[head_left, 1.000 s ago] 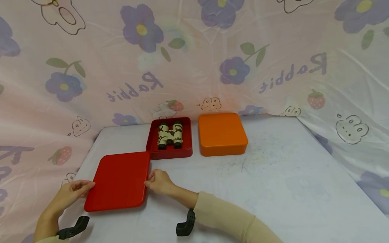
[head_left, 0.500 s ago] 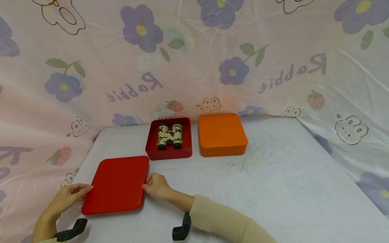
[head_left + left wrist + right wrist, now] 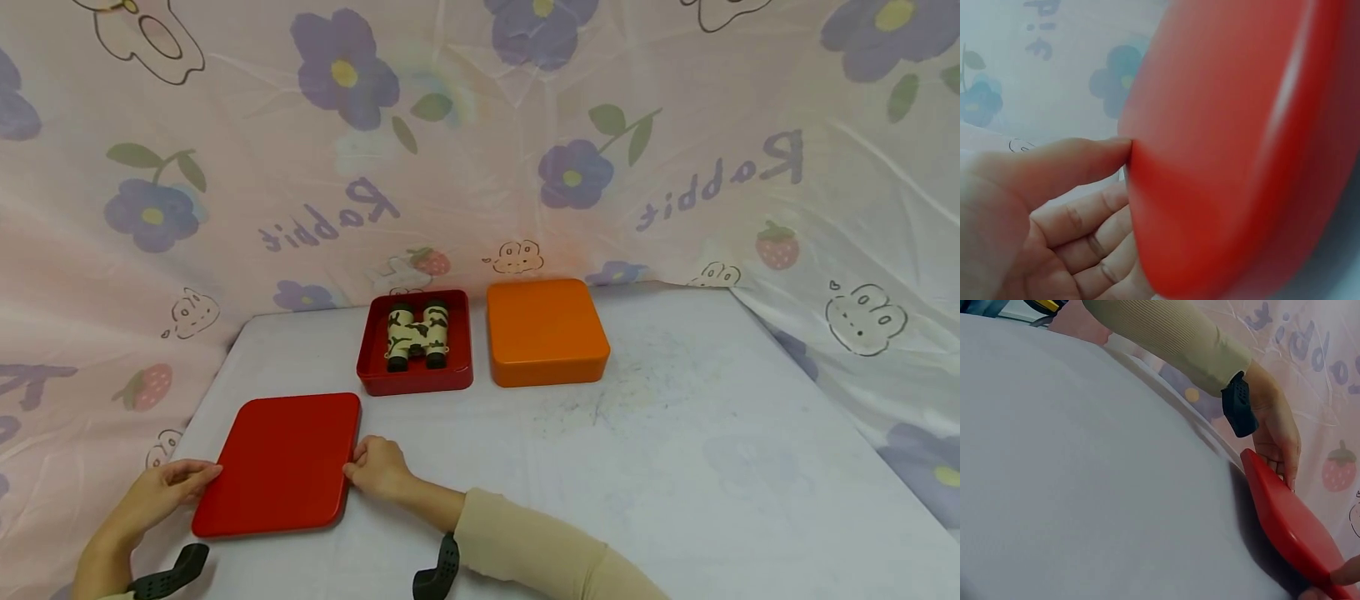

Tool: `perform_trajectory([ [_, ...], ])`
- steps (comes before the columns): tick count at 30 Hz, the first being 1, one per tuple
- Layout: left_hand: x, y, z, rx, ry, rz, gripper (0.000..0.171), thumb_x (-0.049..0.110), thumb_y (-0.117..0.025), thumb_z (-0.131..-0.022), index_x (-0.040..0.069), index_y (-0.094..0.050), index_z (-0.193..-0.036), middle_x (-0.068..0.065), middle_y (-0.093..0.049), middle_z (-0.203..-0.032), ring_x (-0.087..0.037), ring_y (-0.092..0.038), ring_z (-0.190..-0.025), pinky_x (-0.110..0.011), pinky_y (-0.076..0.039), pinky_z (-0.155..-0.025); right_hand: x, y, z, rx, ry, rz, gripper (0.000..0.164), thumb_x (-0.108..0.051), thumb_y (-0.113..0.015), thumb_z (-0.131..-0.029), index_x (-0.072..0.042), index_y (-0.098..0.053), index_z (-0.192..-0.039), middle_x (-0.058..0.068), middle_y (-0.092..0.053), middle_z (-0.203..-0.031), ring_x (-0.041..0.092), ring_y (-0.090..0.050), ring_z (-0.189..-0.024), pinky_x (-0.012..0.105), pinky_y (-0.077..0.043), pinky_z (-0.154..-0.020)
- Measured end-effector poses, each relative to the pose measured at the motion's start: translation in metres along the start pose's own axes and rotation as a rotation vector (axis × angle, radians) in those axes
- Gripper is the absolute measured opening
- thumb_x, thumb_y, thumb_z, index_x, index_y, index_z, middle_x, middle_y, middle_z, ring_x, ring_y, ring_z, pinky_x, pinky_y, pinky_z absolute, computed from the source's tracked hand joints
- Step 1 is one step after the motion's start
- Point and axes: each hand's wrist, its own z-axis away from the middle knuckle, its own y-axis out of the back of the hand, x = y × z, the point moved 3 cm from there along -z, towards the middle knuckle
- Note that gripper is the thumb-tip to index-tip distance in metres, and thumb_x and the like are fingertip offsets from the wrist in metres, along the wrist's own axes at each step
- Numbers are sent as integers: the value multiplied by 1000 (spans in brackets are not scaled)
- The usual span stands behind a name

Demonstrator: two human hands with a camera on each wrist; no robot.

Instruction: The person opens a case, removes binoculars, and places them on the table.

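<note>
The left hand (image 3: 161,498) pinches the left edge of a flat, glossy red lid (image 3: 277,467) with rounded corners; the right hand (image 3: 381,471) pinches its right edge. The lid is between both hands, over a white table (image 3: 675,467). Beyond the lid, to its right, stand an open dark-red box (image 3: 416,382) with camouflage-patterned binoculars (image 3: 417,336) inside and, farther right, a square orange box (image 3: 547,329). Behind hangs a pink flowered cloth (image 3: 465,150).

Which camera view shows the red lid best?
The head view: the red lid shows nearly its whole top. The left wrist view shows only part, close up; the right wrist view, a slanted, cropped piece.
</note>
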Motion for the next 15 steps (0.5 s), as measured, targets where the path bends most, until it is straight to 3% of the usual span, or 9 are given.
perform_trajectory([
  [6, -3, 0, 0, -9, 21, 2, 64, 45, -45, -99, -12, -51, -129, -18, -68, -117, 0, -64, -83, -50, -53, -91, -2, -4, 0, 19, 3, -4, 10, -6, -69, -86, -1, -62, -80, 11, -68, -65, 5, -52, -51, 15, -45, -49],
  [15, -9, -1, 0, -25, 42, 29, 65, 46, -47, -98, -11, -51, -129, -13, -69, -115, -5, -66, -87, -38, -57, -85, -2, -9, 1, 18, -6, -30, 13, -6, -71, -84, -2, -62, -76, 11, -68, -61, 7, -53, -44, 15, -47, -45],
])
